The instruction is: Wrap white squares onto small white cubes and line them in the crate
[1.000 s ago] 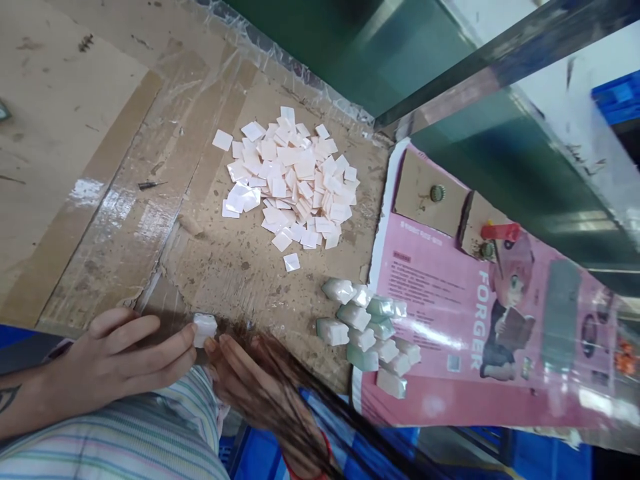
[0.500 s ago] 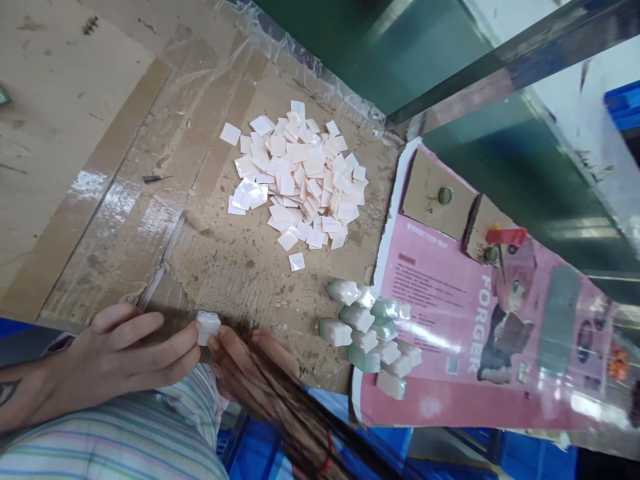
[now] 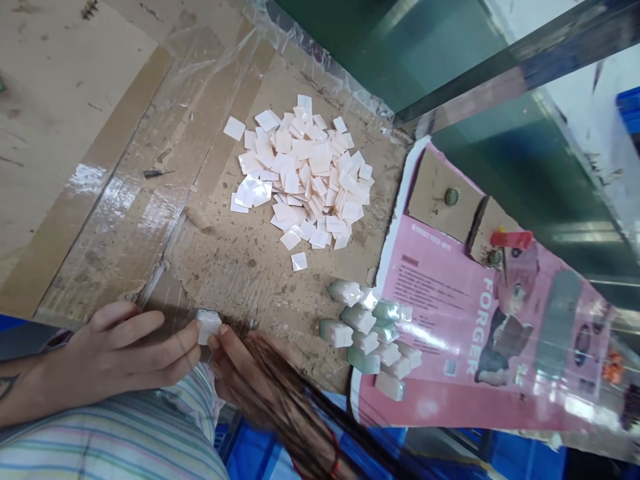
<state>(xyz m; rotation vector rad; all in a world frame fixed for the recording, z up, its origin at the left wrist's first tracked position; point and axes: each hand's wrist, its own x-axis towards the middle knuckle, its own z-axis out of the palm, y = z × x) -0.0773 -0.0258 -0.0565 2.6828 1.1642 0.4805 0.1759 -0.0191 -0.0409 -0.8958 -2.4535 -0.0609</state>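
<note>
Between the fingertips of both hands, at the near edge of the cardboard, is a small white block with a shiny top. My left hand pinches its left side, index finger stretched toward it. On the block's right side my right hand closes thumb and finger; long dark hair hangs across this hand and hides part of it. Farther off lies a heaped pile of thin pale square pieces. To the right stands a cluster of similar white and pale green blocks, several of them grouped close together.
Worn, taped cardboard covers the work surface. A pink printed sheet lies at right, carrying cardboard pieces and a red object. A thin dark pointed tool lies at left. Blue crates stand below the edge.
The camera view has shifted slightly, so the pile and sheet sit a little differently. Both hands keep hold of the white block in nearly the same spot.
</note>
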